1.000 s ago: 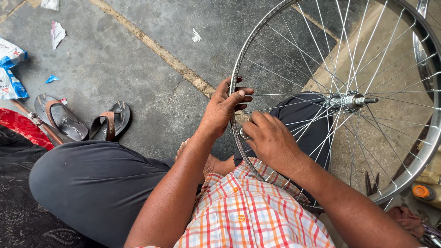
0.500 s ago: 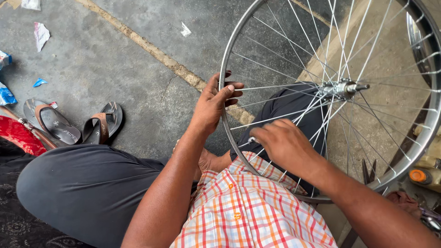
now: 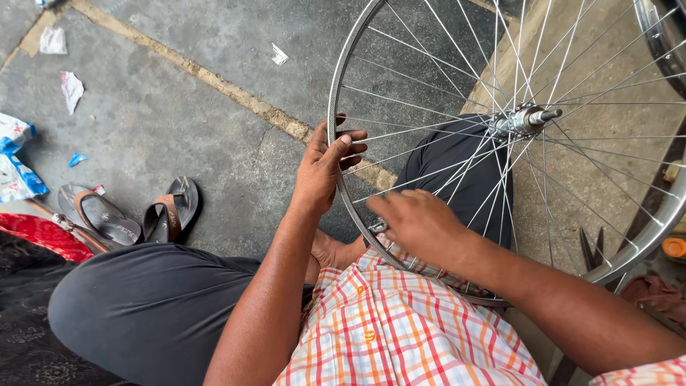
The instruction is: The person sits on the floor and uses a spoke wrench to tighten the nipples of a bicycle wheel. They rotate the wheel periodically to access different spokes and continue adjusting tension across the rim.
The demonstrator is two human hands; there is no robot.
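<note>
A bare bicycle wheel stands upright in front of me, its shiny metal rim [image 3: 341, 78] resting against my lap. Thin spokes run to the hub [image 3: 523, 120] with its axle at the upper right. My left hand [image 3: 325, 166] grips the rim on its left side, thumb and fingers wrapped around it. My right hand [image 3: 418, 223] is lower, at the bottom of the rim near my checked shirt, its fingers curled down at the spoke ends; what they pinch is hidden.
I sit on a grey concrete floor [image 3: 179, 107] with a cracked seam. A pair of brown sandals [image 3: 132, 214] lies at the left, next to red cloth [image 3: 39, 234] and scraps of paper and plastic wrappers. A second wheel's rim [image 3: 661, 36] shows at the top right.
The wheel has shifted right and turned slightly. My right hand slid down the rim toward my shirt; my left hand kept its hold on the rim.
</note>
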